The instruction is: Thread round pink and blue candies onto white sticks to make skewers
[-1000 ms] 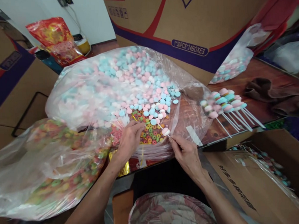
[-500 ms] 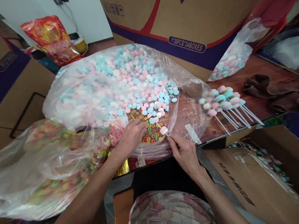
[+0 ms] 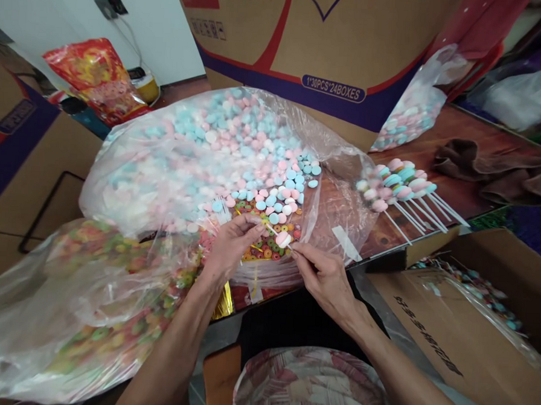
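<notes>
Candy on stick: squat, smooth pink-and-white candy threaded on a thin white stick; held between the two hands, above the ring candies.
Right hand: fingers pinched closed on the stick's near end; the hand is otherwise loosely curled.
Left hand: the hand is bent, its fingertips at the stick's far end; whether they grip it or a small piece cannot be told.
Ring candies: small, glossy red, green and yellow rings lying partly beneath the hands.
Round candies: matte, pillowy blue, pink and white discs; they spill from a large, crinkled clear plastic bag.
White sticks: thin bundle just beside the left hand, partly hidden.
Ring bag: cloudy, bulging plastic bag at left, full of coloured rings.
Loaded skewers: pink, blue and white candies on white sticks, piled on the reddish-brown wooden table.
Cartons: big brown cardboard carton behind, blocking the view beyond; open brown carton at lower right.
Cloth: crumpled dark-brown fabric beyond the skewers.
</notes>
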A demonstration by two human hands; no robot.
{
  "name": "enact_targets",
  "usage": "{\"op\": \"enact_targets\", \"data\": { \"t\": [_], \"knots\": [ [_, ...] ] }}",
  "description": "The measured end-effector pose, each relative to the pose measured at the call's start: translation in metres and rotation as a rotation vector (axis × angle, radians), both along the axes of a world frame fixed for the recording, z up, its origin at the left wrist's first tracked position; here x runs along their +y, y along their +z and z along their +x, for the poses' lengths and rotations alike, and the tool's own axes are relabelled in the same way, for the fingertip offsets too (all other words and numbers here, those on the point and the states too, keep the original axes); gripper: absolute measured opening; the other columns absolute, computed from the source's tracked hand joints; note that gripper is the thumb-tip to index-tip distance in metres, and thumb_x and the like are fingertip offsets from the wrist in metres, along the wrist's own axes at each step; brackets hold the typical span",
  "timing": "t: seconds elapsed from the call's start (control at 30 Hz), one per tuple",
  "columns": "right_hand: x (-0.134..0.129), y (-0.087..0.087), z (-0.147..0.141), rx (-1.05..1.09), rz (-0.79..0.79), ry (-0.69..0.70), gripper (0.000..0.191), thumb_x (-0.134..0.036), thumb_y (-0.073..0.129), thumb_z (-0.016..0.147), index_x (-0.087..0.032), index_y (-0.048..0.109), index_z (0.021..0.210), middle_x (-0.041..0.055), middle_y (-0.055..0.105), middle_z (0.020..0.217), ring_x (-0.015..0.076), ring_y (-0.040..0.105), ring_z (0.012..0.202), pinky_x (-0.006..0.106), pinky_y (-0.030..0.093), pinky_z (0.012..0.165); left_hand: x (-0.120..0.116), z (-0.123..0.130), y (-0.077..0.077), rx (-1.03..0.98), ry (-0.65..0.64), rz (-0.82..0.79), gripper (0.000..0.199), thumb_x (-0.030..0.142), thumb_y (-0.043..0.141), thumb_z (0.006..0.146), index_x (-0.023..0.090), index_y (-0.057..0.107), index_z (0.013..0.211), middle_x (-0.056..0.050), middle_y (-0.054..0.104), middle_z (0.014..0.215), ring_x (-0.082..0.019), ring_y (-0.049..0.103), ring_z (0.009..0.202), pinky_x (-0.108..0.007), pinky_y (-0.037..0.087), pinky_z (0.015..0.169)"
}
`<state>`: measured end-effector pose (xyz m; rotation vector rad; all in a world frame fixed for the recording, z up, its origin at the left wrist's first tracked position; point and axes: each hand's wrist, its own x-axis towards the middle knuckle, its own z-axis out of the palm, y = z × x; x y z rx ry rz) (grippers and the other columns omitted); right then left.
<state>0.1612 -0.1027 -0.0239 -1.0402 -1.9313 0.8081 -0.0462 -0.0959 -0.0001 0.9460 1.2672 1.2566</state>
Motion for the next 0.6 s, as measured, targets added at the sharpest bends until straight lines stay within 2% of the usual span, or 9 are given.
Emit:
{"op": "enact_targets", "data": {
  "t": [0.13, 0.2, 0.3, 0.4, 0.47, 0.6],
  "knots": [
    [0.001, 0.001, -0.002, -0.036, -0.019, 0.009, 0.025, -0.023, 0.047, 0.099, -0.019, 0.072, 0.098, 0.0059, 0.075, 0.088, 0.0182, 0.069, 0.075, 0.026, 0.052, 0.074, -0.002, 0.008, 0.002, -0.016, 0.039, 0.051, 0.029, 0.038, 0.084, 0.069, 0.018, 0.069, 0.084, -0.003, 0.07, 0.074, -0.015, 0.064, 0.072, -0.027, 0.051, 0.071],
    [0.0, 0.003, -0.001, -0.057, -0.032, -0.01, 0.026, -0.022, 0.047, 0.099, -0.019, 0.072, 0.097, 0.0041, 0.072, 0.08, 0.0164, 0.066, 0.068, 0.025, 0.05, 0.07, -0.003, 0.011, -0.001, 0.075, 0.071, 0.101, 0.026, 0.037, 0.082, 0.071, 0.019, 0.07, 0.085, -0.002, 0.07, 0.074, -0.015, 0.065, 0.072, -0.028, 0.052, 0.072],
    [-0.001, 0.005, -0.001, -0.085, -0.076, -0.035, 0.025, -0.022, 0.047, 0.097, -0.018, 0.072, 0.092, -0.0006, 0.064, 0.066, 0.0128, 0.056, 0.056, 0.023, 0.044, 0.061, -0.006, 0.012, -0.009, 0.319, 0.122, 0.17, 0.019, 0.035, 0.078, 0.075, 0.022, 0.075, 0.088, -0.003, 0.074, 0.083, -0.019, 0.068, 0.08, -0.031, 0.054, 0.077],
    [-0.002, 0.005, -0.006, -0.039, -0.121, -0.042, 0.026, -0.024, 0.047, 0.098, -0.018, 0.071, 0.089, -0.002, 0.059, 0.064, 0.0113, 0.05, 0.054, 0.022, 0.041, 0.058, -0.009, 0.015, -0.015, 0.46, 0.153, 0.219, 0.016, 0.034, 0.075, 0.078, 0.024, 0.078, 0.09, -0.003, 0.075, 0.088, -0.02, 0.069, 0.083, -0.032, 0.054, 0.08],
    [-0.004, 0.004, -0.011, 0.021, -0.139, -0.046, 0.027, -0.027, 0.047, 0.099, -0.017, 0.071, 0.091, -0.0015, 0.059, 0.066, 0.0114, 0.05, 0.055, 0.021, 0.042, 0.058, -0.011, 0.019, -0.015, 0.368, 0.185, 0.208, 0.017, 0.035, 0.076, 0.078, 0.022, 0.077, 0.089, -0.003, 0.075, 0.086, -0.019, 0.068, 0.078, -0.032, 0.055, 0.075],
    [-0.006, 0.004, -0.017, 0.128, -0.143, -0.061, 0.027, -0.03, 0.047, 0.099, -0.017, 0.07, 0.094, -0.0005, 0.06, 0.068, 0.012, 0.053, 0.058, 0.021, 0.042, 0.057, -0.009, 0.026, -0.011, 0.054, 0.263, 0.09, 0.029, 0.042, 0.08, 0.073, 0.021, 0.073, 0.091, -0.002, 0.074, 0.084, -0.016, 0.068, 0.072, -0.027, 0.055, 0.065]
  ]
}}
